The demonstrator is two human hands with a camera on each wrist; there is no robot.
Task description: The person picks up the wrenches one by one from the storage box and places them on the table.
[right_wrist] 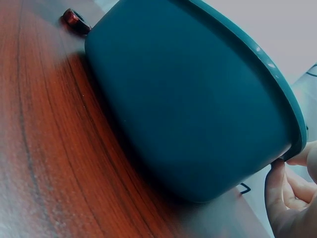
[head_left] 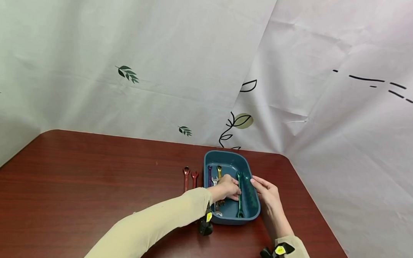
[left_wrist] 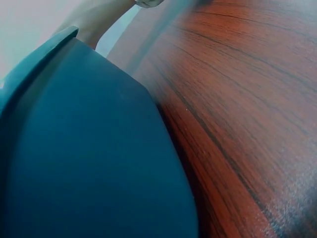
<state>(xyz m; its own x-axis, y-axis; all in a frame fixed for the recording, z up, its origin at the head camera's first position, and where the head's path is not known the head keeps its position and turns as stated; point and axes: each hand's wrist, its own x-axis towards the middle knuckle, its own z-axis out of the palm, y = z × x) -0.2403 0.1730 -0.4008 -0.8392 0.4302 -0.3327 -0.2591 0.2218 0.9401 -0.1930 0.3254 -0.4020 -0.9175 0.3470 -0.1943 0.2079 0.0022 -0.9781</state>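
A blue plastic bin stands on the table. Inside it my left hand has its fingertips round the shaft of a green wrench, which lies lengthwise toward the right wall. Left of that wrench are a purple wrench, a silver wrench and a yellow wrench, partly covered by the hand. My right hand grips the bin's right rim; thumb and fingers pinch its edge in the right wrist view. In the left wrist view the bin's outer wall hides the left hand.
Two red wrenches, one longer and one shorter, lie on the table just left of the bin, their near ends behind the left sleeve. The brown wooden table meets a white patterned curtain at the back.
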